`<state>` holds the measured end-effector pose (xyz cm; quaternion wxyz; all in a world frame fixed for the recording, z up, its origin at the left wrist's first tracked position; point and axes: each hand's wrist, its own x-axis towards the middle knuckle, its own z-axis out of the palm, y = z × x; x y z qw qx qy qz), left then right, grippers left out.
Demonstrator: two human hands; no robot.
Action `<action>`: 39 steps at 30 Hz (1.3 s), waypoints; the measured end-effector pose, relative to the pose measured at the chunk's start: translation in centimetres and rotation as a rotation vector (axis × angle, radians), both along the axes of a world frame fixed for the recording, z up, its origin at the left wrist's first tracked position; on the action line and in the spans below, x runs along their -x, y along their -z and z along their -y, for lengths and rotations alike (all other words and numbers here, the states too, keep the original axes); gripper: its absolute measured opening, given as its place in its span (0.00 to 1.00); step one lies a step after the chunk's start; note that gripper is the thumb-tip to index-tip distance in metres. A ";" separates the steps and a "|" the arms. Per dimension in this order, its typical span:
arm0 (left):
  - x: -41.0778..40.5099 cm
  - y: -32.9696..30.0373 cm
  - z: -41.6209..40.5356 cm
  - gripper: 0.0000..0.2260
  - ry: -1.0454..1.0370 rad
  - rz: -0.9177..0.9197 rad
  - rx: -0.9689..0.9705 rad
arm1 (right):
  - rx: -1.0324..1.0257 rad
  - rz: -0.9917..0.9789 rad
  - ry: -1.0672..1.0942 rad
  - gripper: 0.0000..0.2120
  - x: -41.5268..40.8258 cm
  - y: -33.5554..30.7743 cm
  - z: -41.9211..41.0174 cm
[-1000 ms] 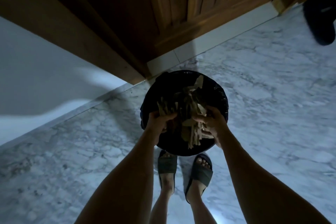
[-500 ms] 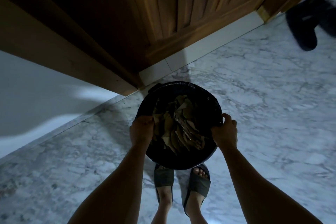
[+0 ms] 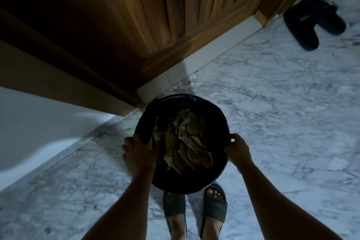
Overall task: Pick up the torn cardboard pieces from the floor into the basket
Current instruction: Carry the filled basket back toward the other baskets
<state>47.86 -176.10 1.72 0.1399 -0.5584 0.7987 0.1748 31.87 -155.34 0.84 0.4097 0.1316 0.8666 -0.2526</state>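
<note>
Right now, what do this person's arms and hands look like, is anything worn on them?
Both arms are bare as far as the picture shows: no sleeves, gloves or watch can be seen. The left hand and the right hand are bare too, with no rings that I can make out in the dim light.

The floor [image 3: 272, 113] was pale marble with grey veins. A pair of dark slippers [image 3: 313, 23] lay on it at the far right, near the wooden door [image 3: 155, 15]. At the near centre the person's sandalled feet [image 3: 194, 208] stood on it, side by side.
</note>
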 end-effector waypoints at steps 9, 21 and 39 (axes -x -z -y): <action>-0.2 -0.1 1.8 0.14 -0.409 -0.138 -0.331 | 0.049 -0.057 0.139 0.20 1.0 0.5 -2.6; 8.8 -27.9 -1.5 0.09 -0.184 -0.369 -0.648 | 0.259 -0.143 0.438 0.17 4.7 -29.9 -12.0; 21.0 -69.2 -27.0 0.15 0.414 -0.686 -0.924 | 0.371 -0.654 1.055 0.06 -5.0 -69.5 -37.8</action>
